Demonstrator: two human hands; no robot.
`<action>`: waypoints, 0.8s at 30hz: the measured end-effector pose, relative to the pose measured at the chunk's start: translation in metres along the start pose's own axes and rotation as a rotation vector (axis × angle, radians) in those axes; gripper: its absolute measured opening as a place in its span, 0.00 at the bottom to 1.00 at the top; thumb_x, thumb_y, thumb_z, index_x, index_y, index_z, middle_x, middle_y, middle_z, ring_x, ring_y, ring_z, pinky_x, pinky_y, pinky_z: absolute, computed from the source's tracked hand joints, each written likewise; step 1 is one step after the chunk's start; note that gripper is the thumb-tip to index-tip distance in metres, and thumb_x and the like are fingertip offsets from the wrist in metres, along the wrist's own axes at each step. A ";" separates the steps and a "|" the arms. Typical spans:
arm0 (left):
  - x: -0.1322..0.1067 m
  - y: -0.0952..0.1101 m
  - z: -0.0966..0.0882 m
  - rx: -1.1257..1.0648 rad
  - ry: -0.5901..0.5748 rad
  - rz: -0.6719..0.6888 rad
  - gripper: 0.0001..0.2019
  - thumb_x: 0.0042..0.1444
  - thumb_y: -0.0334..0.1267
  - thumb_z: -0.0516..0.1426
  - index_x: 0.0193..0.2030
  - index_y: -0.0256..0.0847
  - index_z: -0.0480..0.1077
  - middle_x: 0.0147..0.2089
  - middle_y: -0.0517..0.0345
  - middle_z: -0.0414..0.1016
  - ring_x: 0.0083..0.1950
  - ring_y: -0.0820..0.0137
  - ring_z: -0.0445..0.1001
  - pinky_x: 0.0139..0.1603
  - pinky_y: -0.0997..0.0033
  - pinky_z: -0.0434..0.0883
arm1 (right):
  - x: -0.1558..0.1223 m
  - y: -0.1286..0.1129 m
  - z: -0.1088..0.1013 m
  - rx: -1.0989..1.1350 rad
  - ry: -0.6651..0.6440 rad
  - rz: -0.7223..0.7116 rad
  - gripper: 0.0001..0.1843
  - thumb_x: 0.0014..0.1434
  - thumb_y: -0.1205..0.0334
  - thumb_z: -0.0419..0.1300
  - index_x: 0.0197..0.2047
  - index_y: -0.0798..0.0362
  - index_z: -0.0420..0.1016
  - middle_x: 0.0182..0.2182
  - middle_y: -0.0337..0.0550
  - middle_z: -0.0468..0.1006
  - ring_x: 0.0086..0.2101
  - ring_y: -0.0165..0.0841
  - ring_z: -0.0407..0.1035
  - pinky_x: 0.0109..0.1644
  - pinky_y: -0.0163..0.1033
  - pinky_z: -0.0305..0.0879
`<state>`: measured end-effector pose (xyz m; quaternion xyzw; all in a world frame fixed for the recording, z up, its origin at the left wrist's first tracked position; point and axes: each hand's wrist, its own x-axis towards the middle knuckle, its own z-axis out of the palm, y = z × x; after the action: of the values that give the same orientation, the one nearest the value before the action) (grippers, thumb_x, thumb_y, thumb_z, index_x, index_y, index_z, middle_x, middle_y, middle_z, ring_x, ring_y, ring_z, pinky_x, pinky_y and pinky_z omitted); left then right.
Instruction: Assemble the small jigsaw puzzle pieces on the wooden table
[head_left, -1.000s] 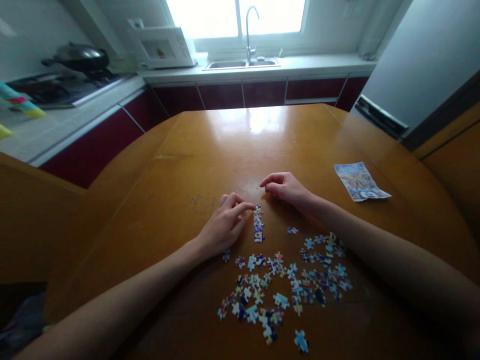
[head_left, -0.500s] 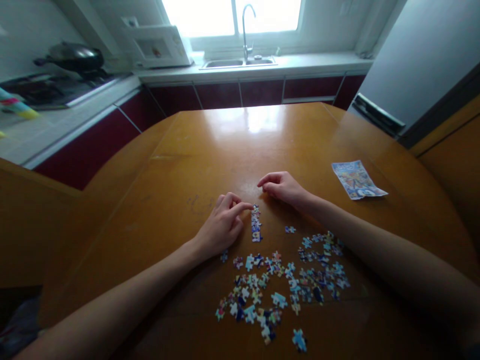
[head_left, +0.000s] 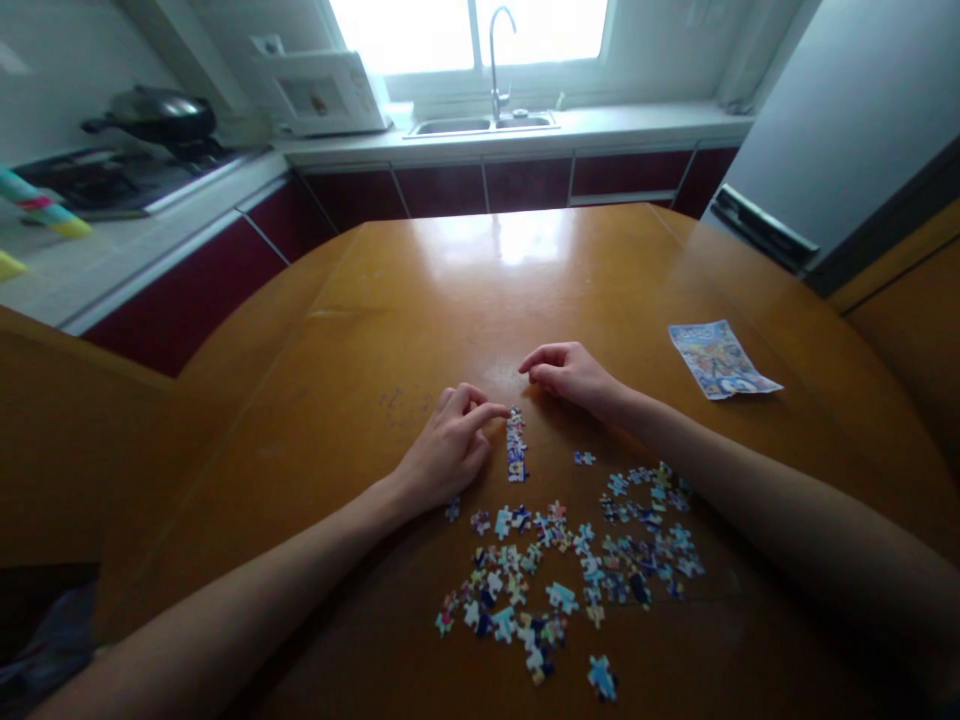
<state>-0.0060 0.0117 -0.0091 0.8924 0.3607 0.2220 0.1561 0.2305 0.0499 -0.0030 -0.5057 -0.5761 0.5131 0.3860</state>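
A narrow strip of joined jigsaw pieces (head_left: 516, 450) lies upright in my view near the middle of the wooden table. My left hand (head_left: 448, 445) rests just left of it, index finger stretched to the strip's top end and the other fingers loosely bent. Beyond the strip, to its upper right, my right hand (head_left: 566, 372) lies on the table with fingers curled and pressed together; whatever they may hold is hidden. A small jigsaw piece (head_left: 584, 458) lies apart, right of the strip. Many loose jigsaw pieces (head_left: 562, 598) spread out nearer to me, between my forearms.
A creased picture sheet (head_left: 721, 360) lies on the table (head_left: 360, 300) at the right. Past the table are a counter with a sink (head_left: 480, 126), a white microwave (head_left: 326, 92) and, at the left, a dark pan (head_left: 161, 115) on a stove. A fridge (head_left: 832, 130) stands at the right.
The whole view has shifted slightly, so things sit a little farther right. Both hands and the pieces keep nearly the same places on the table.
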 end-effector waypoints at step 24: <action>-0.001 0.002 0.001 -0.039 0.013 -0.005 0.20 0.55 0.20 0.52 0.50 0.44 0.71 0.48 0.53 0.66 0.52 0.62 0.64 0.55 0.56 0.70 | -0.098 -0.064 0.037 -1.007 -0.865 -0.469 0.06 0.57 0.72 0.61 0.31 0.54 0.77 0.33 0.45 0.80 0.31 0.33 0.71 0.31 0.38 0.56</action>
<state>-0.0047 0.0093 -0.0092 0.8867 0.3597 0.2343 0.1715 0.2013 -0.0510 0.0602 -0.2359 -0.9392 0.2425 -0.0585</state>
